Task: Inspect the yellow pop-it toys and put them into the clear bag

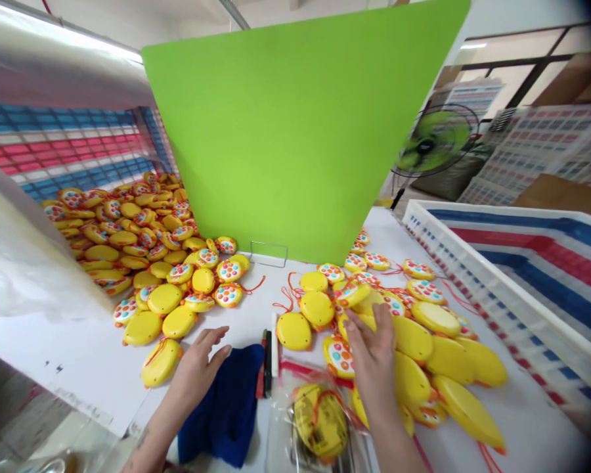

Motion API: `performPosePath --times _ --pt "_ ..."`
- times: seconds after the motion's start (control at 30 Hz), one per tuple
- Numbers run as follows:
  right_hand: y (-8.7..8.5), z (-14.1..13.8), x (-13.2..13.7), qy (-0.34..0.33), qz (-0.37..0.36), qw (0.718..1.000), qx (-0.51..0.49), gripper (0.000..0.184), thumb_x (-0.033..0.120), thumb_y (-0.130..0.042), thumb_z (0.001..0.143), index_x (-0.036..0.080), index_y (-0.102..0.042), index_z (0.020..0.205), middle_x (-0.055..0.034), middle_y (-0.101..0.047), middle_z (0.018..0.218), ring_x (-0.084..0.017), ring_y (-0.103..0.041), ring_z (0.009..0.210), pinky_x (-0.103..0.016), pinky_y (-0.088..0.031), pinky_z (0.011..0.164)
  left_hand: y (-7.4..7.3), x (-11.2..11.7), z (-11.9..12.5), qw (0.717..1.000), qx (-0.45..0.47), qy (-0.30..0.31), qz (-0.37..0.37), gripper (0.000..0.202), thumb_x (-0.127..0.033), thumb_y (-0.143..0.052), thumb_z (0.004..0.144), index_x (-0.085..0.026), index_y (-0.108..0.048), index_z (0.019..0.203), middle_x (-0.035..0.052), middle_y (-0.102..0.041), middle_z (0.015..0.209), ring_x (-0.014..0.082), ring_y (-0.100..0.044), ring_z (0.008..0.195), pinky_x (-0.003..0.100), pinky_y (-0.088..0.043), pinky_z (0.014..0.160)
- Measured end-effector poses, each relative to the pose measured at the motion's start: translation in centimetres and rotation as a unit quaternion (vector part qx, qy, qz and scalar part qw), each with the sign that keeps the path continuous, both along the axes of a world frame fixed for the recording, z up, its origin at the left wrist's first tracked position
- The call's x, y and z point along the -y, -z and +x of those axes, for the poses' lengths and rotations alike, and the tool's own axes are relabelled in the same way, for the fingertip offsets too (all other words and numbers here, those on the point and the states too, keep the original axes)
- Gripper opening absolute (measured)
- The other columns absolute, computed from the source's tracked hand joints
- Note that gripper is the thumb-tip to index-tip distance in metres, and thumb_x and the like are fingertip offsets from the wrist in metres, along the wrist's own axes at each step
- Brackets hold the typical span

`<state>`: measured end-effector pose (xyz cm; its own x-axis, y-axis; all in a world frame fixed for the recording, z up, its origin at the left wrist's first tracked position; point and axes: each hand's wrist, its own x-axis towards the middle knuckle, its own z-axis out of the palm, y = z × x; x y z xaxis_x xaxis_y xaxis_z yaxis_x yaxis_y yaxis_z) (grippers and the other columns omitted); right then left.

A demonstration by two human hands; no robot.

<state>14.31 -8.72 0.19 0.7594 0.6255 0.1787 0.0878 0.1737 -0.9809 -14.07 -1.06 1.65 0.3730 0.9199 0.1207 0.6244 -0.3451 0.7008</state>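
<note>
My left hand point(204, 364) is just above the white table, left of a folded dark blue cloth point(221, 407). Its fingers are stretched forward with nothing in them. Over a pile of yellow oval toys point(411, 338) reaches my right hand point(374, 348), thumb and fingers apart, touching or just above the toys; I see nothing gripped. Some toys show a white face with coloured buttons point(341, 357), others a plain yellow back; many have red cords. Between my hands, a clear plastic bag point(320, 420) holds one yellow toy. Pens point(266, 364) lie beside the cloth.
A green board point(285, 138) stands upright behind the table, by a wire holder point(268, 254). More toys point(132, 230) heap up at the left before a striped sheet. A white-rimmed crate point(497, 282) with striped lining is at right, a fan point(428, 144) behind it.
</note>
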Motion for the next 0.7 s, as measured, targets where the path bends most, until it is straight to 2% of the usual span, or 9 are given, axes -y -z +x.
performPosePath --times 0.07,0.1,0.2,0.3,0.37,0.43,0.5,0.6,0.7 --pt "-0.1 0.3 -0.1 -0.006 -0.036 0.99 0.134 0.057 0.039 -0.049 0.089 0.019 -0.031 0.139 -0.0176 -0.052 0.129 -0.026 -0.058 0.109 -0.039 -0.052 0.083 0.1 0.5 0.6 1.0 -0.011 0.018 -0.001 0.032 -0.04 -0.047 0.088 -0.022 -0.06 0.111 0.0083 -0.066 0.106 0.0233 -0.064 0.092 0.039 -0.052 0.083" --pt "-0.2 0.2 -0.2 -0.029 -0.061 0.976 0.208 0.045 0.037 -0.044 0.092 0.017 -0.04 0.132 -0.0163 -0.058 0.119 -0.025 -0.06 0.104 -0.038 -0.052 0.083 0.1 0.7 1.1 0.999 -0.014 0.032 -0.002 0.03 -0.038 -0.047 0.088 -0.023 -0.062 0.109 0.0078 -0.067 0.103 0.023 -0.064 0.091 0.037 -0.052 0.083" --pt "-0.3 -1.1 -0.9 -0.154 -0.121 0.906 0.375 0.025 0.027 -0.04 0.093 0.017 -0.06 0.104 -0.0103 -0.067 0.1 -0.021 -0.062 0.093 -0.035 -0.05 0.083 0.1 0.8 2.7 0.997 -0.022 0.076 0.006 0.025 -0.032 -0.045 0.089 -0.023 -0.065 0.102 0.0072 -0.068 0.097 0.0226 -0.063 0.092 0.034 -0.05 0.084" --pt "0.0 -4.0 -1.7 -0.274 -0.139 0.836 0.455 0.019 0.017 -0.048 0.088 0.021 -0.067 0.09 -0.0044 -0.07 0.089 -0.019 -0.061 0.089 -0.031 -0.048 0.084 0.1 0.1 4.1 0.995 -0.039 0.086 0.031 0.027 -0.027 -0.041 0.091 -0.021 -0.065 0.102 0.0077 -0.068 0.099 0.0221 -0.063 0.094 0.034 -0.048 0.085" --pt "0.4 -6.1 -2.1 -0.329 -0.159 0.779 0.509 0.02 0.012 -0.052 0.085 0.021 -0.069 0.084 -0.0048 -0.07 0.085 -0.02 -0.06 0.088 -0.032 -0.047 0.082 0.0 -0.8 4.7 0.993 -0.053 0.089 0.049 0.027 -0.024 -0.041 0.091 -0.02 -0.065 0.103 0.0079 -0.068 0.1 0.0216 -0.063 0.094 0.033 -0.048 0.085" --pt "0.9 -7.7 -2.5 -0.353 -0.185 0.731 0.554 0.019 0.009 -0.054 0.081 0.019 -0.07 0.08 -0.0087 -0.07 0.085 -0.024 -0.059 0.088 -0.034 -0.046 0.079 -0.2 -1.6 5.1 0.991 -0.063 0.098 0.059 0.027 -0.024 -0.041 0.091 -0.02 -0.065 0.103 0.0077 -0.068 0.099 0.0214 -0.063 0.094 0.032 -0.048 0.084" --pt "1.1 -8.6 -3.0 -0.356 -0.21 0.695 0.588 0.018 0.008 -0.055 0.08 0.016 -0.071 0.08 -0.0125 -0.07 0.087 -0.027 -0.058 0.091 -0.038 -0.045 0.078 -0.5 -2.4 5.4 0.99 -0.067 0.107 0.064 0.026 -0.024 -0.042 0.09 -0.02 -0.065 0.103 0.0077 -0.068 0.099 0.0216 -0.063 0.094 0.031 -0.048 0.083" --pt "1.2 -9.4 -3.9 -0.351 -0.234 0.66 0.622 0.018 0.009 -0.054 0.082 0.015 -0.071 0.083 -0.0148 -0.07 0.09 -0.029 -0.056 0.096 -0.041 -0.043 0.082 -1.0 -3.7 5.9 0.987 -0.075 0.118 0.074 0.027 -0.025 -0.042 0.091 -0.018 -0.065 0.103 0.0086 -0.068 0.101 0.022 -0.063 0.094 0.031 -0.047 0.082" --pt "1.1 -10.2 -4.5 -0.349 -0.247 0.638 0.64 0.019 0.01 -0.051 0.086 0.013 -0.07 0.089 -0.0155 -0.07 0.091 -0.029 -0.057 0.098 -0.043 -0.041 0.086 -1.2 -5.2 7.1 0.984 -0.082 0.137 0.085 0.028 -0.025 -0.04 0.092 -0.017 -0.064 0.104 0.0099 -0.067 0.102 0.023 -0.062 0.096 0.033 -0.046 0.085"
